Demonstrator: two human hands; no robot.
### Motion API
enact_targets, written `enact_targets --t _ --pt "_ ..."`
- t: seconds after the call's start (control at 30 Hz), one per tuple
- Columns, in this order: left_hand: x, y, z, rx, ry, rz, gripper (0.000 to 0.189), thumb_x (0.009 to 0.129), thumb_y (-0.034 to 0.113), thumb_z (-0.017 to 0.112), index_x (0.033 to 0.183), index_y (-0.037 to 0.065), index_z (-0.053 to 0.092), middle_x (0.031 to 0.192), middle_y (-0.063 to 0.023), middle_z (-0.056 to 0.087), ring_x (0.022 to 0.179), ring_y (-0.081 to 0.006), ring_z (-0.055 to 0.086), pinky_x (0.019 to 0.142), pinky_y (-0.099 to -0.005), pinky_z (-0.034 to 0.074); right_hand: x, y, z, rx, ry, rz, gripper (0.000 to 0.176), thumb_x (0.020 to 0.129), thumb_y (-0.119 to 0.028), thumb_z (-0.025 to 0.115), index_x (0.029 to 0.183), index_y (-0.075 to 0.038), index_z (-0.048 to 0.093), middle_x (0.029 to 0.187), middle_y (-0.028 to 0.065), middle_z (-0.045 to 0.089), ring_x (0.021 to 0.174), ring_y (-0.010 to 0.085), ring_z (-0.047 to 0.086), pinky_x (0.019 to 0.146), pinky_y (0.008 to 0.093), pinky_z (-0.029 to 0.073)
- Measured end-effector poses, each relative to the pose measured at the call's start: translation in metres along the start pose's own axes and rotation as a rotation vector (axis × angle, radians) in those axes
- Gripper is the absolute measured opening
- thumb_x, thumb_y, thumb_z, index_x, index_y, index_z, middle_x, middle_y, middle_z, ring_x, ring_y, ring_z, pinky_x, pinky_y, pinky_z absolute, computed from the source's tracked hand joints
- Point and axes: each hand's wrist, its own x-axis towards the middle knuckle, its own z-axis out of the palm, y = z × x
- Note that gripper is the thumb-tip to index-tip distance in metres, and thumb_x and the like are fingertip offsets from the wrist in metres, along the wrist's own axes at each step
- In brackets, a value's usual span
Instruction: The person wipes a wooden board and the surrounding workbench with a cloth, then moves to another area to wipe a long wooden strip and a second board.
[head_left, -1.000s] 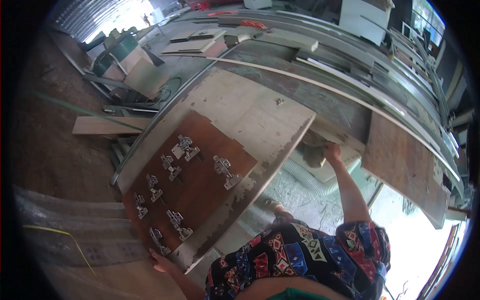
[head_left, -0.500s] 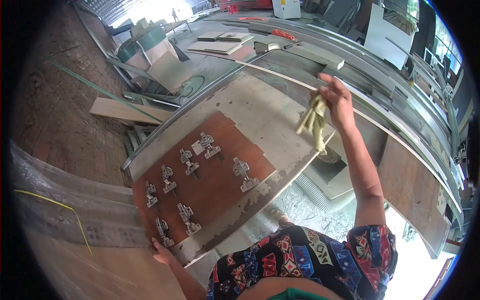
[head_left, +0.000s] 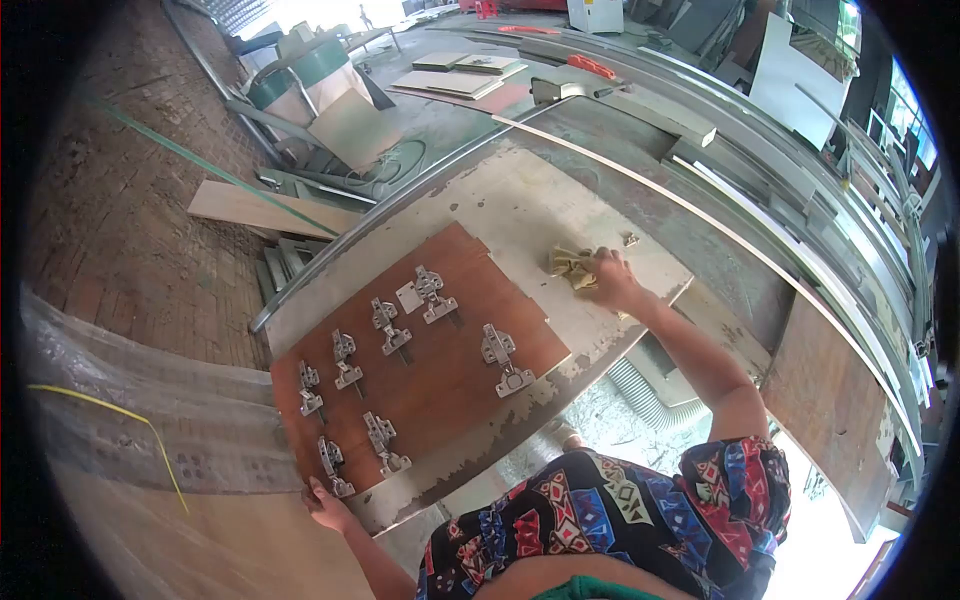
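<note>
My right hand [head_left: 612, 281] is closed on a crumpled yellowish cloth [head_left: 570, 266], low over the pale, worn tabletop [head_left: 520, 185]. A reddish-brown board [head_left: 460, 290] lies on that top, to the left of the cloth. My left hand [head_left: 327, 506] grips the board's near left corner. Several metal cabinet hinges lie spread over the board, among them one hinge [head_left: 506, 360] toward its right side and another hinge [head_left: 333, 467] close to my left fingers. A small metal piece [head_left: 631, 239] sits on the tabletop beyond my right hand.
Plastic-wrapped material [head_left: 150, 420] stands at the left, by a brick wall [head_left: 130, 220]. A grey ribbed hose [head_left: 650, 395] runs below the table's near edge. Behind are stacked panels [head_left: 460, 80], a drum [head_left: 315, 65] and long metal rails [head_left: 720, 120].
My right hand has come down and left from above the table's right edge, bringing the dangling cloth to the tabletop, where it is bunched. My left hand stays at the board's corner.
</note>
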Motion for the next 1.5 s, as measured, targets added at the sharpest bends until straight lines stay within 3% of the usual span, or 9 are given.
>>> enact_targets --t 0.47,0.67,0.87,0.93,1.13,1.2,1.27,1.33,1.5 --pt "0.000 0.017 -0.004 0.136 -0.032 -0.037 0.049 0.090 0.036 0.051 0.110 -0.009 0.054 0.109 -0.0261 0.056 0.099 -0.0363 0.056 0.085 -0.0400 0.045 -0.001 0.035 0.041 -0.014 0.041 -0.063 0.038 0.073 -0.005 0.052 0.109 -0.014 0.060 0.111 0.0137 0.048 0.104 0.0322 0.046 0.087 0.0412 0.042" --pt "0.015 -0.037 -0.001 -0.074 0.007 0.215 0.051 0.089 0.040 0.050 0.110 -0.006 0.055 0.111 -0.0260 0.055 0.102 -0.0370 0.053 0.085 -0.0419 0.044 -0.004 0.021 0.046 -0.067 0.141 -0.060 0.033 0.066 0.000 0.052 0.095 -0.011 0.062 0.105 0.0147 0.050 0.099 0.0337 0.048 0.085 0.0417 0.043" --pt "-0.023 0.087 -0.006 0.425 0.350 0.476 0.043 0.090 0.033 0.050 0.110 -0.004 0.055 0.104 -0.0222 0.057 0.096 -0.0355 0.055 0.083 -0.0425 0.044 0.012 0.043 0.034 0.181 0.174 0.063 0.029 0.065 -0.001 0.055 0.093 -0.008 0.063 0.102 0.0171 0.053 0.096 0.0350 0.052 0.082 0.0401 0.045" --pt "-0.027 0.131 0.011 0.027 -0.012 0.580 0.039 0.090 0.031 0.053 0.111 -0.002 0.054 0.105 -0.0182 0.058 0.089 -0.0297 0.059 0.079 -0.0372 0.047 0.027 0.052 0.017 0.283 0.244 0.122 0.027 0.066 -0.003 0.057 0.092 -0.006 0.064 0.100 0.0174 0.056 0.094 0.0352 0.055 0.081 0.0387 0.046" --pt "-0.118 0.319 0.112 -0.212 -0.919 0.369 0.025 0.080 0.011 0.064 0.104 0.005 0.060 0.090 -0.0097 0.063 0.080 -0.0152 0.060 0.071 -0.0296 0.047 0.018 0.104 -0.095 0.686 0.362 0.127 0.021 0.068 -0.010 0.062 0.087 0.001 0.062 0.072 0.0164 0.062 0.066 0.0247 0.059 0.066 0.0354 0.046" --pt "-0.148 0.374 0.153 -0.205 -1.199 0.531 0.026 0.079 0.011 0.064 0.103 0.004 0.060 0.090 -0.0113 0.063 0.080 -0.0186 0.061 0.070 -0.0299 0.048 0.012 0.130 -0.116 0.718 0.354 0.177 0.021 0.069 -0.012 0.062 0.086 0.001 0.061 0.073 0.0164 0.061 0.065 0.0220 0.056 0.065 0.0353 0.045" --pt "-0.172 0.391 0.220 -0.240 -1.275 0.840 0.029 0.076 0.011 0.066 0.103 0.004 0.060 0.091 -0.0143 0.062 0.081 -0.0238 0.062 0.070 -0.0309 0.048 0.002 0.158 -0.120 0.475 0.439 0.103 0.021 0.071 -0.011 0.060 0.090 -0.001 0.062 0.079 0.0196 0.062 0.073 0.0310 0.060 0.067 0.0368 0.046" --pt "-0.204 0.417 0.272 -0.189 -1.352 0.884 0.031 0.073 0.014 0.067 0.101 0.003 0.060 0.092 -0.0158 0.062 0.082 -0.0290 0.061 0.072 -0.0337 0.049 -0.010 0.182 -0.110 0.334 0.456 0.095 0.021 0.071 -0.009 0.059 0.091 -0.002 0.063 0.084 0.0208 0.062 0.078 0.0343 0.060 0.069 0.0376 0.047" --pt "-0.266 0.446 0.382 -0.144 -1.305 1.082 0.038 0.073 0.019 0.068 0.106 0.003 0.059 0.100 -0.0164 0.062 0.086 -0.0269 0.061 0.076 -0.0341 0.048 -0.018 0.227 -0.053 0.063 0.093 0.403 0.032 0.067 -0.003 0.053 0.098 -0.006 0.062 0.107 0.0226 0.051 0.098 0.0365 0.055 0.085 0.0409 0.045"
